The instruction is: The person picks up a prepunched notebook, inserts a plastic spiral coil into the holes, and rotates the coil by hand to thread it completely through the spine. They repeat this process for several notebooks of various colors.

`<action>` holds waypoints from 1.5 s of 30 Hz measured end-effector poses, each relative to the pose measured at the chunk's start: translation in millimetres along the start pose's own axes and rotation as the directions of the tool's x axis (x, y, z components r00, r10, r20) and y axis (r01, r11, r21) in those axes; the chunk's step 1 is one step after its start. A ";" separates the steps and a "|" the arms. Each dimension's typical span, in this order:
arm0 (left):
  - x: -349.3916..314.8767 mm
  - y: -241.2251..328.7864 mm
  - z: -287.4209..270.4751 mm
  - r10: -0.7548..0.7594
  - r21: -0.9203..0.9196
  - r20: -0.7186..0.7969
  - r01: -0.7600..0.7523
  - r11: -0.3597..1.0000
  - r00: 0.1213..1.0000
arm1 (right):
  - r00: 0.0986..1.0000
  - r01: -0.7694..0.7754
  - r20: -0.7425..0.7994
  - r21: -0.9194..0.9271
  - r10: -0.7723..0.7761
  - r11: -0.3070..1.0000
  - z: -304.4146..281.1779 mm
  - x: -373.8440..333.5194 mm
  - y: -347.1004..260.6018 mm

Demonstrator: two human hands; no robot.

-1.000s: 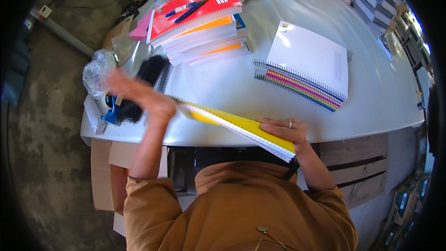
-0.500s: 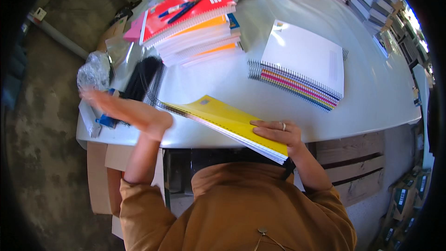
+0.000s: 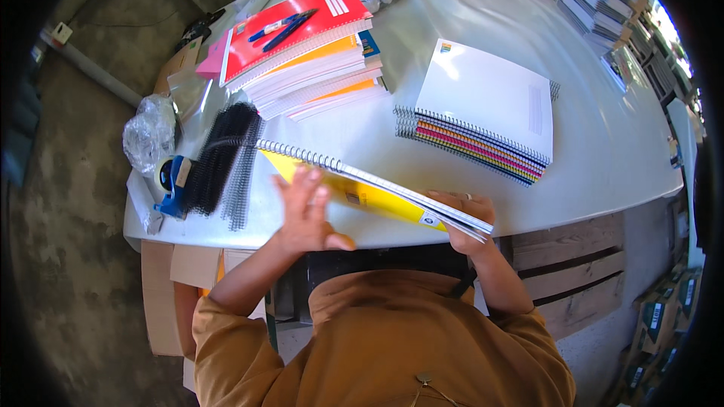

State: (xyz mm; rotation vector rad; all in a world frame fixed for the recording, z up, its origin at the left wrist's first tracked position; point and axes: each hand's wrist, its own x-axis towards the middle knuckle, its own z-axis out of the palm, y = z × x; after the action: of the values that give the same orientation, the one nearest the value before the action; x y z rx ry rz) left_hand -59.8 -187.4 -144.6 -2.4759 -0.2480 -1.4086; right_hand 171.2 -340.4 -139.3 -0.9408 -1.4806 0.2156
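One yellow-covered notebook [image 3: 385, 205] slants above the near edge of the surface [image 3: 603, 151], its left end farther away than its right, and its attitude has just changed: the broad yellow face was turned up, whereas now the edge with the spiral coil [image 3: 302, 154] is uppermost and the cover faces the near side. The left hand [image 3: 305, 215], lately out to the left beside the blue tape dispenser [image 3: 175, 187], has come in to the near side of the notebook. Its fingers are spread and it appears to hold nothing; whether the fingertips touch the cover, I cannot tell. The right hand [image 3: 466, 205] keeps its closed hold on the notebook's right end. Coil loops show along more of the edge than before, though the new tilt may explain part of that, and none can be made out toward the right end. That suggests the binding is only partly threaded. The coil's left end reaches over the black coil bundle [image 3: 217, 162]. At right, farther off, the stack of white-topped spiral notebooks [image 3: 483, 87] lies apart from both hands.
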 end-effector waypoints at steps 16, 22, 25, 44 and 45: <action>143.7 -32.8 -30.8 -0.460 0.165 0.851 0.703 0.692 0.253 | 0.933 0.312 0.257 -0.224 -0.252 0.923 4.1 35.6 -36.6; 151.1 -66.2 27.2 -0.376 0.536 0.240 0.200 0.820 0.895 | 0.786 0.579 0.427 -0.256 -0.446 0.774 57.8 34.6 -73.7; 185.9 -117.2 24.3 -0.347 0.567 -0.083 0.331 0.755 0.934 | 0.809 0.515 0.443 -0.215 -0.387 0.830 56.4 31.5 -66.3; 9.0 -26.8 -1.2 -0.135 -0.069 -0.027 0.133 0.989 0.990 | 0.992 0.060 0.116 -0.043 -0.054 0.997 15.4 7.4 -18.5; 3.6 -9.8 -9.2 -0.073 -0.039 0.147 0.080 0.996 0.986 | 0.993 0.054 0.114 -0.106 -0.042 0.993 16.0 9.6 -20.9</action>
State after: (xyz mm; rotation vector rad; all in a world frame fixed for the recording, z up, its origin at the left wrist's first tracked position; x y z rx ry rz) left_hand -68.2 -181.1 -135.5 -2.6358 -0.3495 -1.2763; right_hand 149.6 -341.1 -121.5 -0.9922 -1.6290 0.1557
